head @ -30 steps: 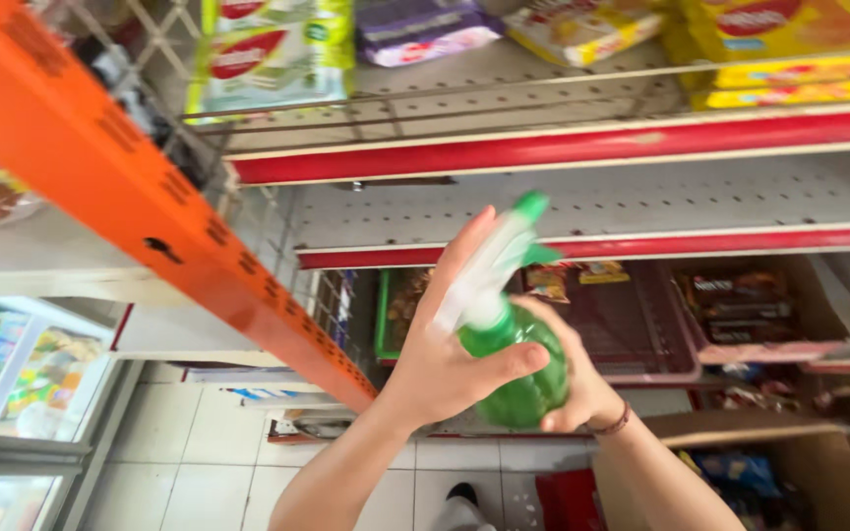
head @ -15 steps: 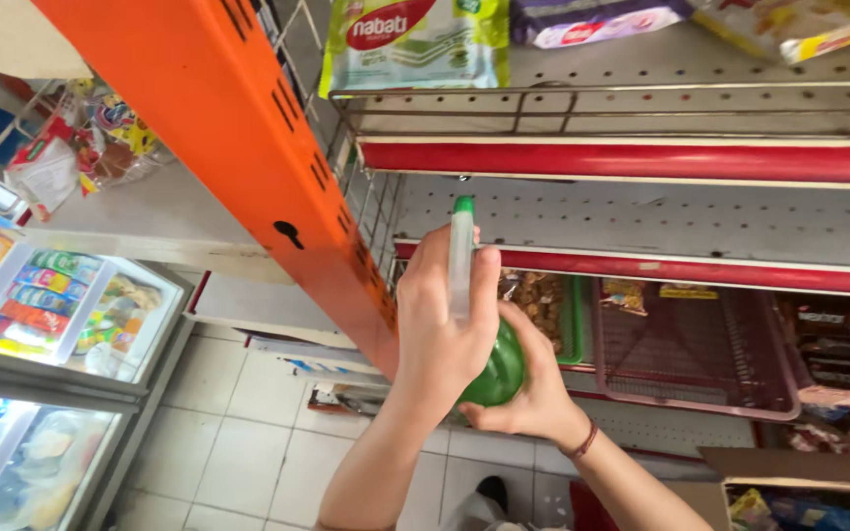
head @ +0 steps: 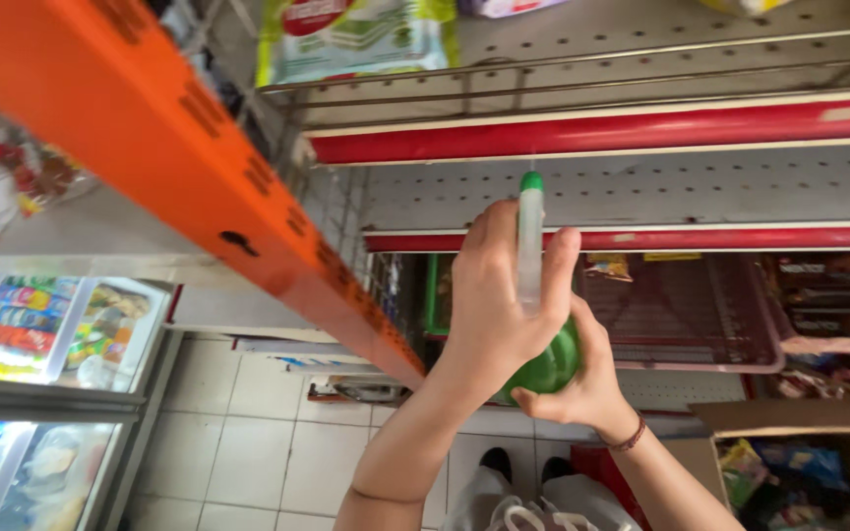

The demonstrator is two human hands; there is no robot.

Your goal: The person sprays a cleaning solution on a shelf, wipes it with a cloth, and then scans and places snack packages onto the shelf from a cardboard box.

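Green spray bottle (head: 547, 366) (both hands clasping) below red shelf edge (head: 632, 239).

Spray bottle (head: 543, 369) mostly behind hands

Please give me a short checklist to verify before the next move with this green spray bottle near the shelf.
1. Left hand wraps the sprayer head: ok.
2. Right hand supports the green spray bottle from below: ok.
3. Nozzle tip points up toward the empty perforated shelf: ok.
4. Snack pack on the upper shelf sits out of the nozzle line: cannot tell.
5. Liquid level in the bottle: cannot tell.
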